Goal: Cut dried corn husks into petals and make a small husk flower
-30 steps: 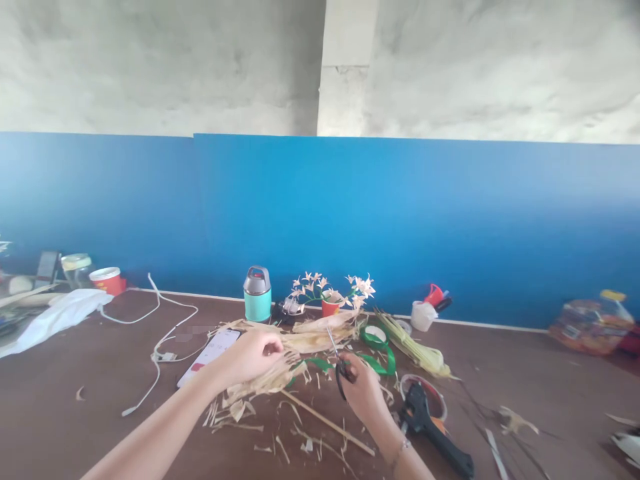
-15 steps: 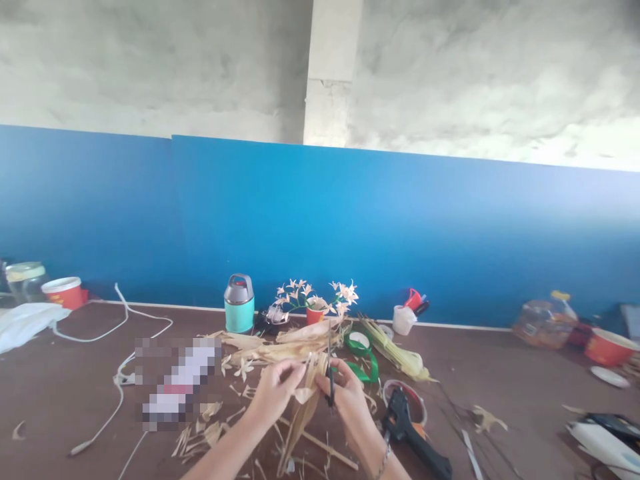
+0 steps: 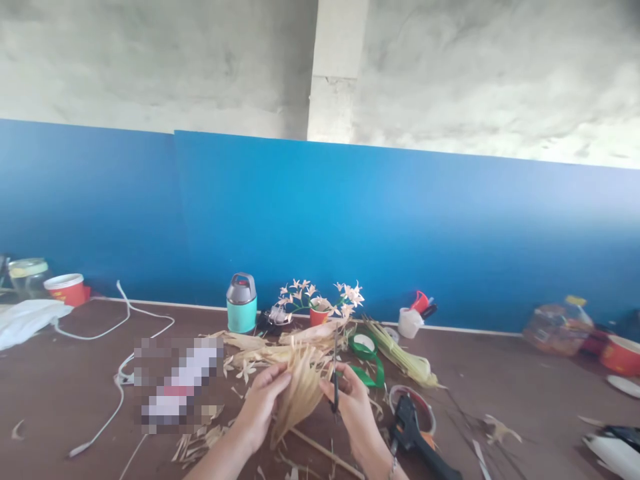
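A dry corn husk [image 3: 301, 387] is spread like a fan between my two hands. Its left edge is pinched between the thumb and fingers of my left hand [image 3: 264, 403]. My right hand [image 3: 351, 400] has a pair of scissors [image 3: 335, 380] in its fingers, blades pointing up and away. The right thumb lies close to the husk's right edge; whether it presses on it I cannot tell. Behind the hands lie more dry husks [image 3: 250, 341] and small pale husk flowers [image 3: 245, 371]. Husk scraps [image 3: 200, 440] and a thin stick [image 3: 327, 453] lie below.
A black glue gun [image 3: 420, 437] rests beside a tape roll [image 3: 425, 407] at right. Green ribbon [image 3: 373, 373] and a pale bundle of husk strips [image 3: 405, 357] lie beyond. At the back stand a teal flask [image 3: 242, 312] and a red cup [image 3: 319, 316] with flower stems. White cable [image 3: 120, 393] runs at left.
The husk, narrow and folded before, is now opened out wide. My left hand has moved slightly left and down. The scissors stay in my right hand.
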`<state>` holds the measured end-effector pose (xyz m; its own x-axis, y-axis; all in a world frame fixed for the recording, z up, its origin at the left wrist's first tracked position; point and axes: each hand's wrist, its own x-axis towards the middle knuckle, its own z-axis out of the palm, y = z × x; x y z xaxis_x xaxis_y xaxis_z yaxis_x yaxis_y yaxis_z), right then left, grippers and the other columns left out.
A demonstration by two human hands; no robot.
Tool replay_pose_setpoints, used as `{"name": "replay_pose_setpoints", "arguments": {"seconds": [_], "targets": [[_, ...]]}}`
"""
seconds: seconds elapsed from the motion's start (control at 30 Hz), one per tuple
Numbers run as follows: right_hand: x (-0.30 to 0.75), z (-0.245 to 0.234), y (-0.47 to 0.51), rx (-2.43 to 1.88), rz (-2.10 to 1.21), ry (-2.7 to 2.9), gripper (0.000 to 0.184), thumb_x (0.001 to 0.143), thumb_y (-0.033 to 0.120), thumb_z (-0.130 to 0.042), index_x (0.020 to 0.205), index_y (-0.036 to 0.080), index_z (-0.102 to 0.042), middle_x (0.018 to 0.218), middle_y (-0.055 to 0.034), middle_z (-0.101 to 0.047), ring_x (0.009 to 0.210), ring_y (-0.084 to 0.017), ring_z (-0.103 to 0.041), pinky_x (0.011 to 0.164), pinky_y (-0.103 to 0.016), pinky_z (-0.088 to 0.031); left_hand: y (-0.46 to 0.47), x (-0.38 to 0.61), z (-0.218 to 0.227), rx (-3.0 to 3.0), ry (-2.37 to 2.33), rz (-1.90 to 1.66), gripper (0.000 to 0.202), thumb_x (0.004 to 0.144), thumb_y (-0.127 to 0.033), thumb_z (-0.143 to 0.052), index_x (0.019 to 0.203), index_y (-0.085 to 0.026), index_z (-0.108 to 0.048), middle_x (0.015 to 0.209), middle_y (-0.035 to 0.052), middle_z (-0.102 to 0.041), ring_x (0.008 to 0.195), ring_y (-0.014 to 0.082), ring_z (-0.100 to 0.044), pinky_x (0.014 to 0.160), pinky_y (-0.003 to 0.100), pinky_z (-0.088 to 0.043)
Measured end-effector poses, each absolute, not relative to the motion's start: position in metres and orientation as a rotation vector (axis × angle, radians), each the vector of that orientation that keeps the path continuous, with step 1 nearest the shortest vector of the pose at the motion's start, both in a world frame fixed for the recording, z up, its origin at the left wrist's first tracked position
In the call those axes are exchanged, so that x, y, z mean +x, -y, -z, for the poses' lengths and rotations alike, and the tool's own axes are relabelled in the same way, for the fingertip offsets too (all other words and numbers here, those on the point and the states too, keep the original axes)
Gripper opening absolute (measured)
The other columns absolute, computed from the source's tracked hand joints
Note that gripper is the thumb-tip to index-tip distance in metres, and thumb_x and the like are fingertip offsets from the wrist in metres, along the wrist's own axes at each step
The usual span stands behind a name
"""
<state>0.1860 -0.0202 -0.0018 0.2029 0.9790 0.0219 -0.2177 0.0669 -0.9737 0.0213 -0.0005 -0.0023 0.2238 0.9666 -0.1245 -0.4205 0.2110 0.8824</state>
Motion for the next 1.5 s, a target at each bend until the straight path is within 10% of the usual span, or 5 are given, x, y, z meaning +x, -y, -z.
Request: {"name": "replay_pose_setpoints", "arguments": {"seconds": [1.5], "targets": [[0.199, -0.011, 0.029, -1.176, -1.494, 1.353, 0.044, 0.054, 0.047, -0.076, 0.081, 0.015, -0.062, 0.055, 0.0023, -0.058, 0.048, -0.011, -0.051, 0.043, -0.019, -0.036, 0.007, 0.014, -0.02, 0.939, -0.859, -1.038, 0.035, 0.052, -0.024, -0.075, 0.084, -0.016, -0.066, 0.072, 0.003, -0.069, 0.066, 0.0192, -0.061, 0.066, 0.03, -0.042]]}}
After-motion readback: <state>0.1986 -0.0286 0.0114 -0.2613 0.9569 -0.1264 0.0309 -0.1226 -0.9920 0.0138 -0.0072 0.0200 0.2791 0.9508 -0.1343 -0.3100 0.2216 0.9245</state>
